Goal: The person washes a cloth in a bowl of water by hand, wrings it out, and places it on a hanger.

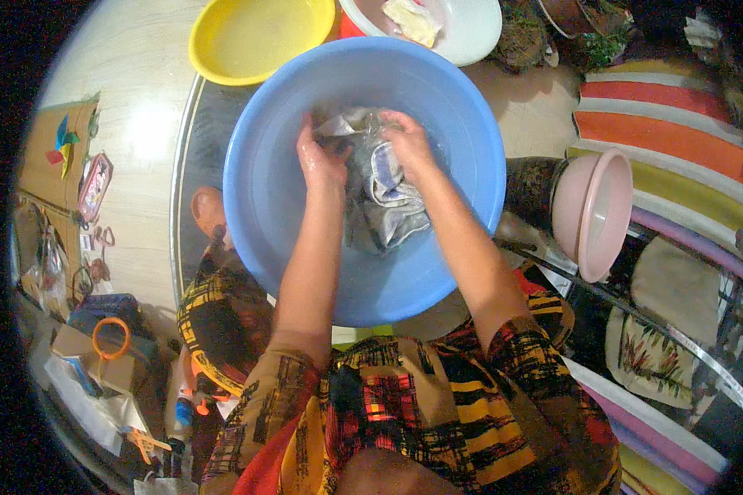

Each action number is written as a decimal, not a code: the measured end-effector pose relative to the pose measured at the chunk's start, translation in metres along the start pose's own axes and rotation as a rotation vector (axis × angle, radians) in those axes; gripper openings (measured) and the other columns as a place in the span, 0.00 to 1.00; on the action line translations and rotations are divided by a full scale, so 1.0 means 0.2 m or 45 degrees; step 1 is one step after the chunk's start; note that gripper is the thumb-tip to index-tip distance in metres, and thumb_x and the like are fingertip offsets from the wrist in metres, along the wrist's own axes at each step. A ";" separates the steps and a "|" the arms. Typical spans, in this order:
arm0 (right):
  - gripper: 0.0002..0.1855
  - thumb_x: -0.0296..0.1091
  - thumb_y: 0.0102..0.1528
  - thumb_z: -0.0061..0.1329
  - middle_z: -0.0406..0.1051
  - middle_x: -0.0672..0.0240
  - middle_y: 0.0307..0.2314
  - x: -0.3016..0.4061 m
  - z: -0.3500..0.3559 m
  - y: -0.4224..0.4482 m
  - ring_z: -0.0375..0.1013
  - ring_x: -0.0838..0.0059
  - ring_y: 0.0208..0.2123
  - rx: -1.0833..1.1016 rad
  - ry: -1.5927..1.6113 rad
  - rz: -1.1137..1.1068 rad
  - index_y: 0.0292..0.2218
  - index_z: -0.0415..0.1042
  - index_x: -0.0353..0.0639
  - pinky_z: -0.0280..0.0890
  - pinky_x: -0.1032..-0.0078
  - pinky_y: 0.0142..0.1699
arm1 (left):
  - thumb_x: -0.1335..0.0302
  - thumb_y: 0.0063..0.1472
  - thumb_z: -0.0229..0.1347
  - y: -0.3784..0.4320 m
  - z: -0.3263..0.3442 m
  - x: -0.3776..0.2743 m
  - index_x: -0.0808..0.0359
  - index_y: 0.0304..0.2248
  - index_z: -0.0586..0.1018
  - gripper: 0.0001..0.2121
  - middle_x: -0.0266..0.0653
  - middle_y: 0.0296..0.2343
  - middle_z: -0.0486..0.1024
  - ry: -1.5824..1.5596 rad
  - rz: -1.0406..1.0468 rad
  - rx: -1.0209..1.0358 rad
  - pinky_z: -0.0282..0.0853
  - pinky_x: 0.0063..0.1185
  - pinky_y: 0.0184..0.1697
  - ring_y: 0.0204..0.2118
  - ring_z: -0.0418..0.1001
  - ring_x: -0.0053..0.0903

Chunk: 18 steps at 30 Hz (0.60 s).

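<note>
A large blue plastic basin (272, 260) holding water stands before me. A wet, crumpled grey and white cloth (402, 226) with bluish patches lies in it, partly under the water. My right hand (408, 145) grips the cloth's upper right part, fingers curled in around it. On the other side, my left hand (322, 162) is in the basin against the cloth's upper left part. Its fingertips are hidden by cloth and water, so its grip is unclear. Both forearms reach over the near rim.
Behind the basin are a yellow tub (260, 46) and a pale tub (470, 31) with a yellowish-white piece of cloth (413, 23) inside. A pink basin (603, 216) rests on its side at right, near a striped mat (662, 127). Potted plants (607, 46) stand at the far right.
</note>
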State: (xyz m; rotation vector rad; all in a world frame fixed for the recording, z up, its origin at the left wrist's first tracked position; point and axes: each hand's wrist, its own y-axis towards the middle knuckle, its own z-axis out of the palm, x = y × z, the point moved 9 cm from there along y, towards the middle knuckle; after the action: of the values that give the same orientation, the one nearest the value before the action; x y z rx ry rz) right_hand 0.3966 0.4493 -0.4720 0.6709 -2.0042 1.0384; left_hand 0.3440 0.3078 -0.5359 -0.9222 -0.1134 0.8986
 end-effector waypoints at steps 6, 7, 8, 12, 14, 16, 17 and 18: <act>0.16 0.28 0.43 0.46 0.66 0.63 0.35 0.42 0.01 -0.50 0.64 0.69 0.39 0.150 0.032 -0.625 0.37 0.68 0.39 0.56 0.76 0.46 | 0.61 0.52 0.49 -0.04 0.14 0.06 0.67 0.38 0.67 0.19 0.44 0.36 0.66 -0.060 -0.151 0.212 0.61 0.28 0.41 0.38 0.65 0.33; 0.16 0.28 0.42 0.48 0.66 0.62 0.34 0.52 0.05 -0.61 0.64 0.68 0.39 0.085 -0.189 -0.874 0.36 0.68 0.40 0.57 0.75 0.46 | 0.61 0.51 0.49 -0.06 0.12 0.07 0.67 0.36 0.69 0.18 0.43 0.32 0.68 0.053 -0.187 0.187 0.64 0.25 0.36 0.33 0.67 0.30; 0.17 0.28 0.40 0.51 0.66 0.59 0.33 0.56 0.11 -0.66 0.65 0.64 0.39 0.122 -0.215 -0.863 0.36 0.69 0.43 0.58 0.73 0.45 | 0.57 0.50 0.51 -0.05 0.06 0.07 0.64 0.30 0.73 0.17 0.36 0.23 0.71 0.280 -0.153 0.140 0.65 0.22 0.27 0.24 0.68 0.26; 0.18 0.34 0.38 0.55 0.66 0.61 0.31 0.50 0.17 -0.54 0.65 0.62 0.36 -0.129 -0.347 -0.810 0.34 0.69 0.43 0.61 0.71 0.40 | 0.60 0.51 0.49 -0.05 0.03 0.12 0.61 0.28 0.72 0.13 0.35 0.21 0.69 0.114 -0.074 0.276 0.63 0.23 0.25 0.22 0.65 0.25; 0.16 0.36 0.39 0.54 0.67 0.59 0.29 0.34 0.05 -0.29 0.67 0.61 0.33 -0.403 -0.459 -0.557 0.31 0.68 0.42 0.61 0.73 0.37 | 0.67 0.52 0.46 -0.11 0.06 0.19 0.65 0.28 0.70 0.10 0.36 0.24 0.69 -0.057 -0.079 0.103 0.65 0.23 0.30 0.27 0.68 0.26; 0.14 0.37 0.43 0.51 0.68 0.60 0.29 0.20 -0.05 -0.10 0.67 0.65 0.32 -0.305 -0.064 -0.235 0.31 0.68 0.39 0.61 0.74 0.38 | 0.69 0.51 0.46 -0.13 0.12 0.25 0.66 0.28 0.70 0.09 0.37 0.25 0.69 0.004 -0.194 0.092 0.65 0.24 0.31 0.28 0.68 0.26; 0.13 0.37 0.45 0.50 0.68 0.60 0.30 0.09 -0.07 -0.04 0.67 0.66 0.32 -0.267 0.134 -0.114 0.31 0.67 0.38 0.60 0.74 0.38 | 0.69 0.51 0.46 -0.15 0.16 0.25 0.66 0.28 0.70 0.09 0.37 0.25 0.69 0.050 -0.253 0.089 0.65 0.25 0.32 0.28 0.68 0.26; 0.13 0.37 0.46 0.48 0.67 0.60 0.30 0.17 -0.05 -0.10 0.66 0.67 0.32 -0.311 0.035 -0.269 0.31 0.67 0.37 0.59 0.75 0.39 | 0.69 0.51 0.46 -0.14 0.17 0.19 0.66 0.27 0.71 0.09 0.37 0.25 0.69 0.055 -0.185 0.115 0.64 0.24 0.31 0.28 0.68 0.25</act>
State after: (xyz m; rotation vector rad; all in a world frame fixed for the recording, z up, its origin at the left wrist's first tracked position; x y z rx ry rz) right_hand 0.3957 0.4436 -0.4327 0.7128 -1.9472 0.6624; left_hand 0.3719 0.3493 -0.5045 -0.8380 -0.1009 0.7435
